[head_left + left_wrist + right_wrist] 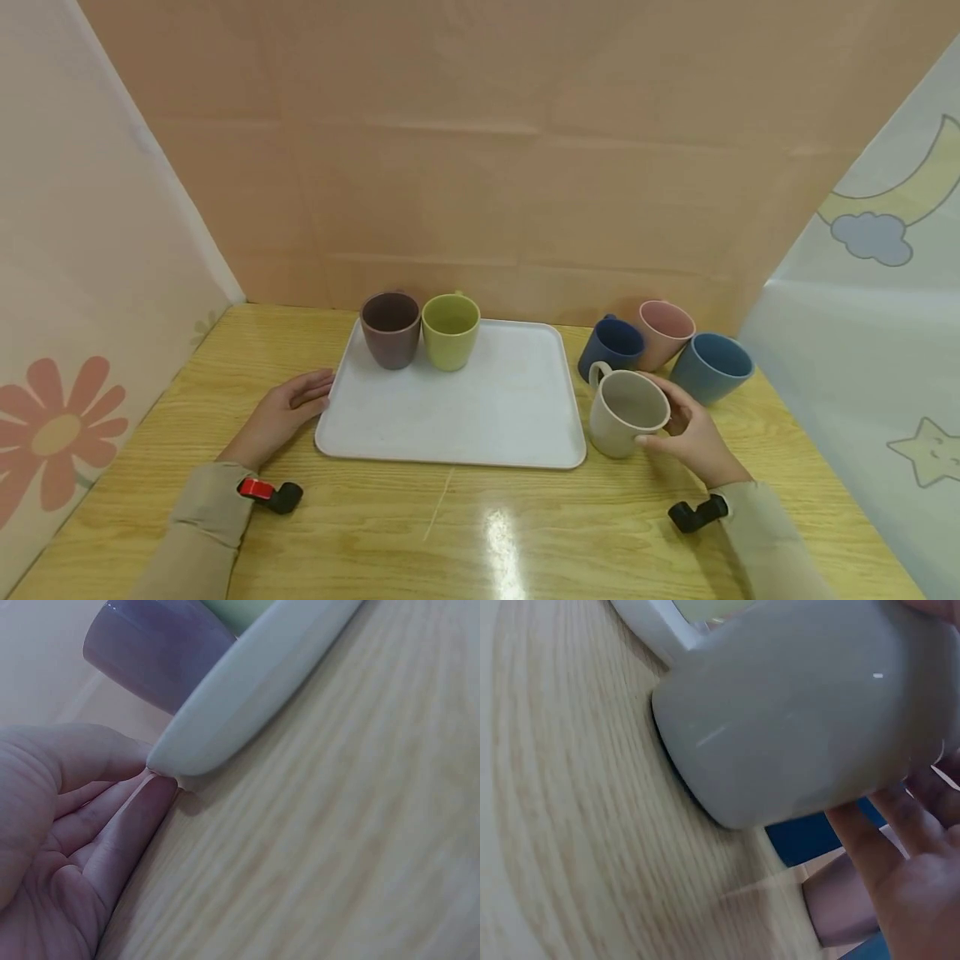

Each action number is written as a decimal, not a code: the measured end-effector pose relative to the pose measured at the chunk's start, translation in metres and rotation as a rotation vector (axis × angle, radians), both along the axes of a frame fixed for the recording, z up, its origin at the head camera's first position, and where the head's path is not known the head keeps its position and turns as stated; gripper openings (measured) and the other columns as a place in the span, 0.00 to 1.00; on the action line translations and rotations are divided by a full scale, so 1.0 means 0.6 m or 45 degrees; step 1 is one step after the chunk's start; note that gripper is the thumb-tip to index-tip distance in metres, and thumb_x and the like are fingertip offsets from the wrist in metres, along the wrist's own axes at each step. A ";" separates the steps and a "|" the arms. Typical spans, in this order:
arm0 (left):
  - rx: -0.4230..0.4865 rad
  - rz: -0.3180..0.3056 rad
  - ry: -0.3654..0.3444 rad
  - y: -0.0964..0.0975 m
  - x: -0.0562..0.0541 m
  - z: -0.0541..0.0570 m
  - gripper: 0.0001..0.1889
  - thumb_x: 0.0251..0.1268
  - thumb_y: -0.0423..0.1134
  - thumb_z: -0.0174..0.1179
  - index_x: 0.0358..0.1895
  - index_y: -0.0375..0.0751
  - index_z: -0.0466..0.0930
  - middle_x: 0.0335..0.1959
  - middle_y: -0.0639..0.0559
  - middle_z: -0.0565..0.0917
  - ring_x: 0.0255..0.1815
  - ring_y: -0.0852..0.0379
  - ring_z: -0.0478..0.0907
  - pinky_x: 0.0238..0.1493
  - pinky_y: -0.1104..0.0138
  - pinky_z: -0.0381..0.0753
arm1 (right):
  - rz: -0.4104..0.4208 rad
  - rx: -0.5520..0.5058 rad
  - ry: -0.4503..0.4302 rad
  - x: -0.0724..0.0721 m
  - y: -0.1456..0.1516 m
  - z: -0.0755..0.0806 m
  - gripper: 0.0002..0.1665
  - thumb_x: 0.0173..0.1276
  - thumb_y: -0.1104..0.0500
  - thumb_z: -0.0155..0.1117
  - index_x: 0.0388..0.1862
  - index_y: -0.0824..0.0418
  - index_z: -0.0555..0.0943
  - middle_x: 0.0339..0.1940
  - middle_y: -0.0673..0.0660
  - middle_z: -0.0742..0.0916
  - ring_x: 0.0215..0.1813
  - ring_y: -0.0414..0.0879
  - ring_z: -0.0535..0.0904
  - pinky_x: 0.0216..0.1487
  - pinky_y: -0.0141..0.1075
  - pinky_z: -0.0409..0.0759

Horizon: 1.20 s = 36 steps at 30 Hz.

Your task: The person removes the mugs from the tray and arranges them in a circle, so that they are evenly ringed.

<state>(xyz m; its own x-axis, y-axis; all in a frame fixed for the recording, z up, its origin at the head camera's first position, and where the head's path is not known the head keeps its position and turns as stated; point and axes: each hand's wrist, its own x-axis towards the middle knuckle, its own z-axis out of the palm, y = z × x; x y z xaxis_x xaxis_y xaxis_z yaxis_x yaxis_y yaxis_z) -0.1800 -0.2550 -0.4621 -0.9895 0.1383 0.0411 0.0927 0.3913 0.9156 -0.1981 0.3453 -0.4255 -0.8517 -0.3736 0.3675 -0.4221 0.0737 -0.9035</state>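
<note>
My right hand (690, 433) grips a beige mug (628, 417) just right of the white tray (465, 417). The thumb lies on its near side and the fingers on its far right side. The mug's handle (656, 630) points away from that hand, and I cannot tell whether its base touches the table. At the tray's left edge, my left hand (281, 417) lies low on the table, thumb and fingertips touching the rim (187, 761). A purple-brown mug (391, 333) and a yellow-green mug (451, 333) stand side by side on the tray's back left.
Behind the beige mug, a dark blue mug (611, 346), a pink mug (663, 333) and a lighter blue mug (711, 367) cluster at the table's back right. The wooden table (397, 533) meets a brown backdrop (480, 208) and printed side walls.
</note>
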 end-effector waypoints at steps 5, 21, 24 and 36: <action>-0.001 0.000 -0.009 -0.001 0.001 0.000 0.30 0.78 0.39 0.57 0.76 0.30 0.62 0.69 0.32 0.73 0.68 0.56 0.72 0.55 0.84 0.70 | 0.121 -0.018 -0.061 -0.015 0.010 -0.002 0.54 0.54 0.85 0.66 0.79 0.70 0.57 0.72 0.52 0.75 0.68 0.42 0.74 0.60 0.30 0.78; 0.004 -0.007 -0.013 0.000 0.002 0.002 0.30 0.78 0.39 0.57 0.76 0.30 0.62 0.70 0.33 0.73 0.69 0.53 0.71 0.56 0.84 0.70 | 0.209 -0.066 -0.081 -0.032 0.044 -0.006 0.44 0.66 0.82 0.59 0.79 0.71 0.56 0.73 0.50 0.74 0.72 0.39 0.71 0.66 0.28 0.72; 0.008 -0.010 -0.012 0.000 0.002 0.003 0.30 0.78 0.39 0.57 0.76 0.31 0.62 0.70 0.33 0.73 0.71 0.47 0.70 0.56 0.84 0.69 | 0.116 -0.031 -0.050 -0.024 0.042 0.009 0.35 0.72 0.79 0.53 0.77 0.73 0.59 0.70 0.50 0.77 0.69 0.38 0.73 0.63 0.28 0.75; 0.020 -0.007 -0.031 -0.001 0.002 0.002 0.31 0.78 0.40 0.57 0.77 0.31 0.61 0.70 0.33 0.72 0.72 0.37 0.66 0.56 0.84 0.69 | -0.572 0.043 0.208 0.012 -0.047 0.099 0.14 0.75 0.72 0.58 0.56 0.78 0.77 0.47 0.49 0.86 0.47 0.39 0.82 0.48 0.23 0.80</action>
